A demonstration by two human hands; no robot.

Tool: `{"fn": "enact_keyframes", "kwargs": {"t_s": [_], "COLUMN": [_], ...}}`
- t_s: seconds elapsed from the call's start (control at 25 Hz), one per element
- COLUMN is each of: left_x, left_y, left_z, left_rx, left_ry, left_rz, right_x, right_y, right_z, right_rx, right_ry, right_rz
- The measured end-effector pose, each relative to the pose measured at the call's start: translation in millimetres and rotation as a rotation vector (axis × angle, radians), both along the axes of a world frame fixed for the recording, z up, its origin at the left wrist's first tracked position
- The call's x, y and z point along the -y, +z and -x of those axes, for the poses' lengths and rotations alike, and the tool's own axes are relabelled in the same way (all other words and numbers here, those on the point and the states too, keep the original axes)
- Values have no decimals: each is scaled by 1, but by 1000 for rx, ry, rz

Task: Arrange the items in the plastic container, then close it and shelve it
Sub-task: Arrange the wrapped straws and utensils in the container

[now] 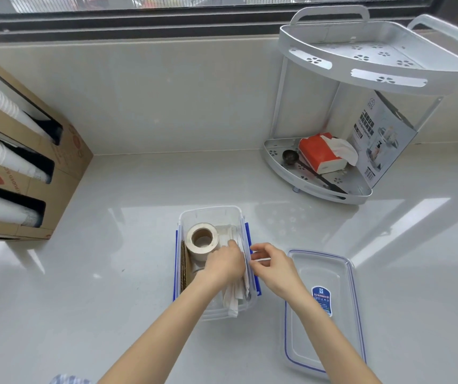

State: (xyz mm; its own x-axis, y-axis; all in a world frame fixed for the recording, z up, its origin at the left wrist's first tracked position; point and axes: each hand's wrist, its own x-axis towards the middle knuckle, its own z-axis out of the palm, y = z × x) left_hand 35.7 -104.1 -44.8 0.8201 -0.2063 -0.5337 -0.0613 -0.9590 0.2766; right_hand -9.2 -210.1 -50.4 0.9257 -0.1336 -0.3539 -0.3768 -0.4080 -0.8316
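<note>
A clear plastic container (211,214) with blue side clips stands open on the white counter. Inside it are a tape roll (202,239), a strip of corrugated cardboard (185,268) along its left wall, and white paper-wrapped packets (232,299). My left hand (226,263) is inside the container, resting on the packets with its fingers curled on them. My right hand (271,266) is just right of the container's rim, pinching a thin white strip (261,259). The clear lid (322,311) with a blue seal and label lies flat on the counter to the right.
A white two-tier corner shelf (361,54) stands at the back right; its lower tier holds a red tissue pack (320,153), a dark spoon (289,156) and a printed box. At left, a cardboard dispenser (64,167) holds stacked white cups. A window runs along the back.
</note>
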Motion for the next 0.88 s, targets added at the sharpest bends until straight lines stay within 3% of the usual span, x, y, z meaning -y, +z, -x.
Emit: {"fn": "enact_keyframes", "kwargs": {"t_s": [0.4, 0.88], "left_x": [-3, -14], "left_y": [7, 15], "left_z": [-31, -20], "left_rx": [-378, -412], "left_ry": [297, 333], "left_rz": [312, 451], "right_x": [1, -2], "right_y": [0, -1], "right_z": [0, 1], "right_rx": [-23, -6], "right_ry": [5, -16], "right_rz": [-68, -34]}}
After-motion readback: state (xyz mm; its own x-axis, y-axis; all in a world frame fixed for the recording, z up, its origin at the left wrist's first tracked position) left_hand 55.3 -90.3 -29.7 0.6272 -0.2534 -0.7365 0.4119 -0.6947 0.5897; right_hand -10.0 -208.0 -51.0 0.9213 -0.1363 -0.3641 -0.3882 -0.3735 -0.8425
